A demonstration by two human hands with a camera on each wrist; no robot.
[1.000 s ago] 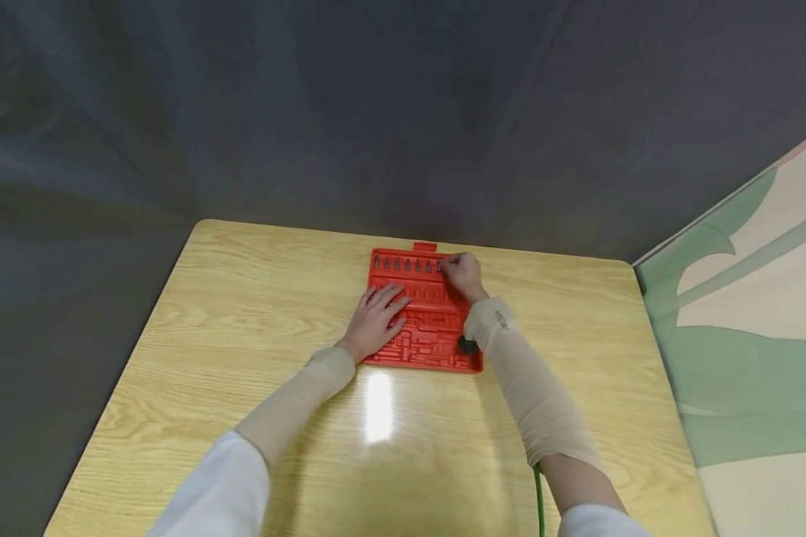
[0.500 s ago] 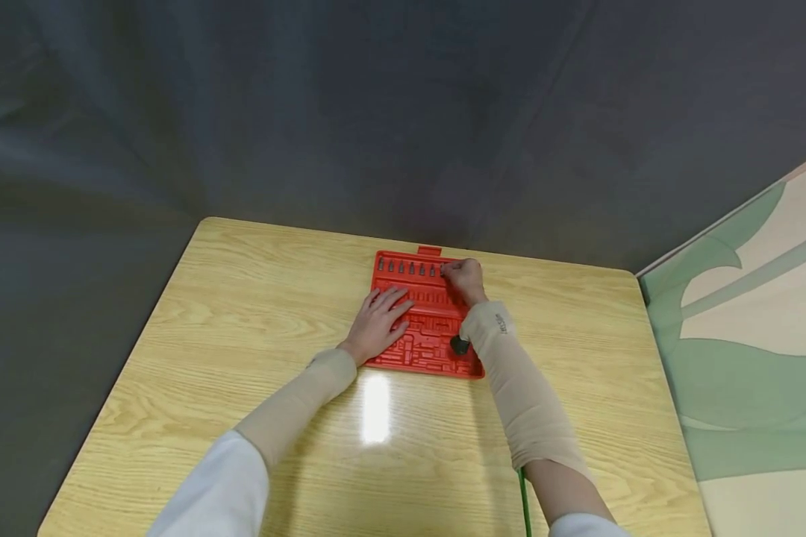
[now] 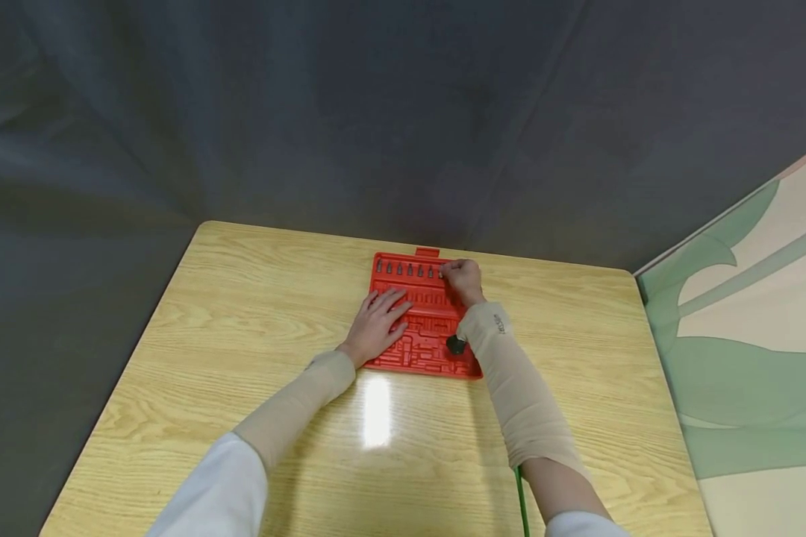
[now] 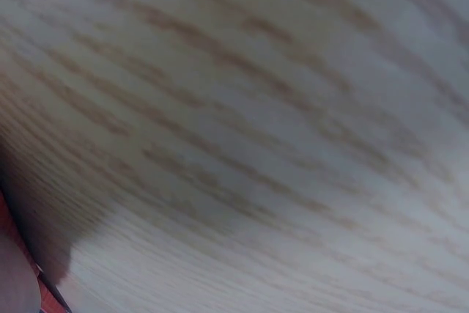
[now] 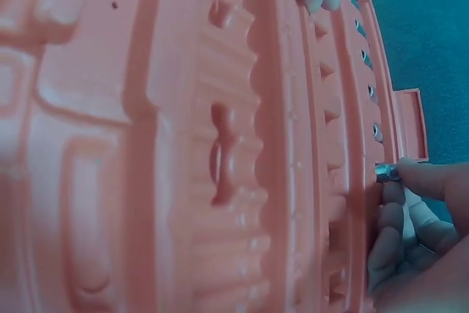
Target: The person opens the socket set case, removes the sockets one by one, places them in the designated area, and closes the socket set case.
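Note:
A red plastic tool tray (image 3: 425, 350) lies on the wooden table (image 3: 242, 335), with a row of small metal bits (image 3: 403, 269) along its far edge. My left hand (image 3: 378, 321) rests flat on the tray's left half, fingers straight. My right hand (image 3: 463, 280) is at the tray's far right corner, fingers curled. In the right wrist view its fingertips (image 5: 399, 196) pinch a small metal bit (image 5: 386, 173) at the end of the bit row (image 5: 366, 64) on the tray (image 5: 146, 144). The left wrist view shows only blurred table wood (image 4: 256, 144).
A small black round part (image 3: 455, 344) sits on the tray by my right forearm. A green cable (image 3: 521, 507) runs under my right arm. A dark cloth backdrop (image 3: 376, 112) hangs behind the table. The table's far edge lies just beyond the tray.
The head view shifted slightly. Both hands have stayed where they were on the tray.

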